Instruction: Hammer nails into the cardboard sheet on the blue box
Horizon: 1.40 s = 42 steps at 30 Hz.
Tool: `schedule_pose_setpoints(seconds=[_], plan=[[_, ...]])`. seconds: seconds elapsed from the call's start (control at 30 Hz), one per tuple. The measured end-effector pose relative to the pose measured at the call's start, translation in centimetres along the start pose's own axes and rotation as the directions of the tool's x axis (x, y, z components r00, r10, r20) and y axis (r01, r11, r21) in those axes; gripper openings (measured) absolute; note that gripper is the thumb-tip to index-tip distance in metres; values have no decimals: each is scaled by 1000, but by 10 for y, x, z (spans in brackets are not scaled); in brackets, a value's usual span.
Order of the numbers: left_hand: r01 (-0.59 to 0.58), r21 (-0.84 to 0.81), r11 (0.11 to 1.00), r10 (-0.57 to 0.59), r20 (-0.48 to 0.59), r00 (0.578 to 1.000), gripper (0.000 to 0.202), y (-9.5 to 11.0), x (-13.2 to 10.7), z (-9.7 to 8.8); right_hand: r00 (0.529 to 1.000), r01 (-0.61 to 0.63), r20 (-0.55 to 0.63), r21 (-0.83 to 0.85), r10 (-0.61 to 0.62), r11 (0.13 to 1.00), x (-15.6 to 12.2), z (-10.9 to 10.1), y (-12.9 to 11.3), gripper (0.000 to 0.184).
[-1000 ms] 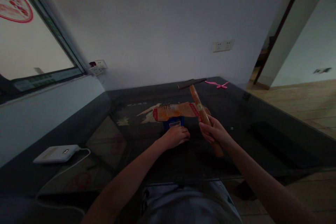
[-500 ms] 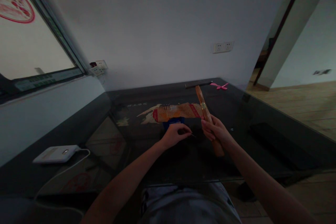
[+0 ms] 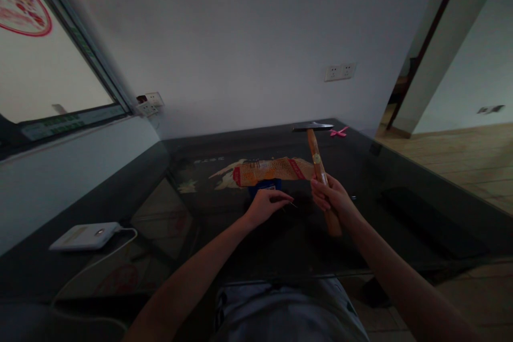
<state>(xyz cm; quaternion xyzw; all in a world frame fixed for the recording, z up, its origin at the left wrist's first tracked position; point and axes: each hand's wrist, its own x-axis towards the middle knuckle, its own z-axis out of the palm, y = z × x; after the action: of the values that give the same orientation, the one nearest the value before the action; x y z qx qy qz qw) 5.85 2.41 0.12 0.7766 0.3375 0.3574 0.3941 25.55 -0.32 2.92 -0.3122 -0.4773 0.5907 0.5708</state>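
From where I stand, the person's right hand (image 3: pixel 333 200) is wrapped around the hammer with a brown wooden handle and dark metal head (image 3: pixel 317 161), gripping it low on the handle, its head uppermost. I can't tell whether the handle's end touches the glossy black table (image 3: pixel 248 256). The left hand (image 3: pixel 265 208) has thumb and fingers pinched narrowly on a thin, pale, pin-like piece (image 3: pixel 294 204), whose tip pokes out toward the hammer. Just beyond that hand sits a dark blue packet (image 3: pixel 256 190), partly hidden, and behind it lies a flat orange-and-red patterned wrapper (image 3: pixel 272 170). A pink ribbon bow (image 3: pixel 339 132) lies farther back.
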Motion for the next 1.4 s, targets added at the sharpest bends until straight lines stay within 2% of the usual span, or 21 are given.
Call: schedule_pose_setpoints(seconds=[0.13, 0.23, 0.3, 0.37, 0.43, 0.57, 0.73, 0.97, 1.17, 1.4], plan=[[-37, -69, 997, 36, -12, 999, 21, 14, -3, 0, 1000, 3, 6, 2, -3, 1000, 0, 0, 2, 33], [-118, -61, 991, 110, -119, 987, 26, 32, -3, -10, 1000, -5, -1, -12, 5, 1000, 0, 1, 2, 32], [-174, -2, 985, 168, -243, 955, 26, 40, 3, -24, 1000, -11, -4, -22, 11, 1000, -1, 2, 2, 32], [-209, 81, 975, 224, -357, 907, 26, 42, 14, -43, 1000, -9, 0, -25, 9, 1000, -1, 3, 2, 31], [-209, 183, 961, 268, -411, 871, 23, 36, 30, -63, 1000, -8, 7, -22, 8, 1000, -1, 3, 3, 30], [-149, 387, 910, 315, -411, 856, 13, 16, 59, -85, 1000, -19, 10, -18, 19, 1000, -2, 3, 3, 30], [-67, 506, 860, 300, -395, 868, 13, -1, 67, -83, 999, -35, -3, -17, 35, 999, -3, 5, 2, 30], [-42, 549, 835, 304, -398, 866, 14, -8, 65, -85, 1000, -30, 2, -22, 30, 999, -1, 2, 4, 31], [-58, 430, 901, 232, -365, 902, 16, -15, 68, -88, 999, -30, 12, -22, 31, 999, 1, 1, 7, 31], [-93, 494, 864, 285, -330, 900, 16, -19, 67, -86, 999, -27, 18, -10, 28, 1000, 1, 1, 6, 31]])
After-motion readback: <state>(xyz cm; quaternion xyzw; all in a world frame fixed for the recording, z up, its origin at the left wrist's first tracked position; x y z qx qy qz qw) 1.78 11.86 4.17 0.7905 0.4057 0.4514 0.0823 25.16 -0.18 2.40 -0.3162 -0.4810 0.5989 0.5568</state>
